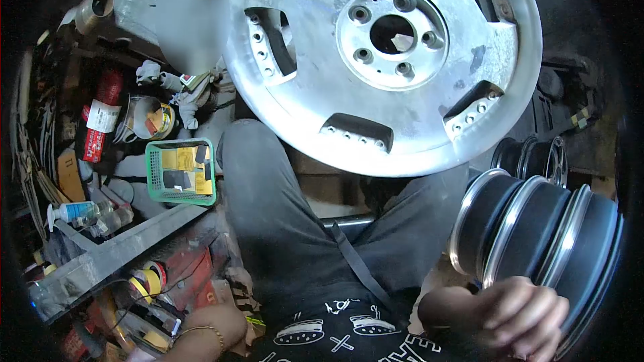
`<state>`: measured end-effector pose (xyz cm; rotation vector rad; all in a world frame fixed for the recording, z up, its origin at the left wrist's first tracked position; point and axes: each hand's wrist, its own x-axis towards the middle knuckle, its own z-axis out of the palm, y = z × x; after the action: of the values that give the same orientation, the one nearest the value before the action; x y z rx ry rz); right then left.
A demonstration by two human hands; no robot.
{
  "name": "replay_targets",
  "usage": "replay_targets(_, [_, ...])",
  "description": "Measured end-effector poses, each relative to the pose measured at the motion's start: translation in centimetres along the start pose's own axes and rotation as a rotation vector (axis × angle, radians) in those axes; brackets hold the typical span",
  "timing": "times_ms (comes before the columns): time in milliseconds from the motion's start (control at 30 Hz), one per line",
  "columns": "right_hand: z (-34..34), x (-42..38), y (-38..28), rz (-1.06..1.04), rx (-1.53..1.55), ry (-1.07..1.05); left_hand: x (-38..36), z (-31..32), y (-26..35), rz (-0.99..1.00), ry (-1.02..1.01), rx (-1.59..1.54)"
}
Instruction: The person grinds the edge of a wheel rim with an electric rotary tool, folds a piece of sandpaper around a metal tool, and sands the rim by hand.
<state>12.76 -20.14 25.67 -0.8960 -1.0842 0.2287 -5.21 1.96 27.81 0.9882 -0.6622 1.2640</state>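
A large silver wheel rim (308,94) with a bolt-hole hub leans face-up in front of my knees. My right hand (526,315), slightly blurred, is at the lower right with its fingers curled closed. It overlaps the nearest of the dark wheel barrels (537,221) with bright lips. Whatever lies inside those fingers is hidden. At the lower left, a forearm with a thin bracelet (201,332) leads to my left hand (176,352), mostly cut off by the bottom edge, its fingers hidden. Neither hand is on the silver rim.
Left of my knee stands a green basket (153,188) with pieces of yellow and dark sheet. Around it are a grey metal beam (127,245), tape rolls (149,281), a pump bottle (70,212) and a red cylinder (107,94). A blurred round shape (191,20) is beyond.
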Motion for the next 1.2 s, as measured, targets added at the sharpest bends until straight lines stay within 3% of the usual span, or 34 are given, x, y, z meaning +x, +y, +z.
replay_targets(67, [0.3,-0.4,4.7,0.02,0.349,-0.287,-0.9,-0.8,0.0,-0.317,0.01,0.06])
replay_targets(133, [2.7,0.0,5.6,0.405,0.532,-0.474,-2.3,-1.6,-0.1,-0.641,0.027,0.113])
replay_targets(200, [5.2,-1.9,5.9,0.408,0.623,-0.511,-4.3,-2.5,-0.5,-0.975,0.058,0.152])
replay_targets(267, [6.5,-3.3,5.7,0.432,0.794,-0.556,-7.0,-2.0,-2.7,-0.884,0.006,-0.084])
replay_targets(300, [6.6,-4.7,5.9,0.194,0.738,-0.512,-8.1,-1.3,-3.9,-0.855,-0.009,-0.167])
replay_targets(333, [7.9,-7.1,5.9,0.202,0.734,-0.508,-8.8,0.1,-4.9,-0.754,0.087,-0.317])
replay_targets(400, [11.8,-11.0,5.7,0.27,0.754,-0.375,-8.9,1.6,-6.1,-0.656,0.182,-0.455])
replay_targets(633, [9.9,-10.6,8.0,0.48,0.951,-0.46,-7.0,1.5,-7.7,-0.704,0.275,-0.59])
replay_targets(733, [8.9,-9.6,8.8,0.541,0.989,-0.476,-8.1,2.2,-8.9,-0.578,0.421,-0.575])
replay_targets(833, [7.0,-7.8,9.9,0.639,0.966,-0.468,-7.7,0.5,-8.8,-0.612,0.368,-0.557])
replay_targets(900, [4.8,-5.8,11.2,0.757,0.881,-0.431,-6.6,-0.8,-7.6,-0.798,0.505,-0.573])
replay_targets(933, [3.2,-4.0,11.9,1.014,0.682,-0.392,-6.5,-1.4,-7.1,-0.859,0.557,-0.557])
replay_targets(1067, [0.5,-6.6,13.8,1.157,0.372,-0.366,-8.6,-2.9,-6.1,-0.542,0.465,-0.221])
replay_targets(1200, [1.3,-7.3,15.9,1.233,0.083,-0.446,-12.9,-12.0,-0.9,-0.874,0.477,0.692])
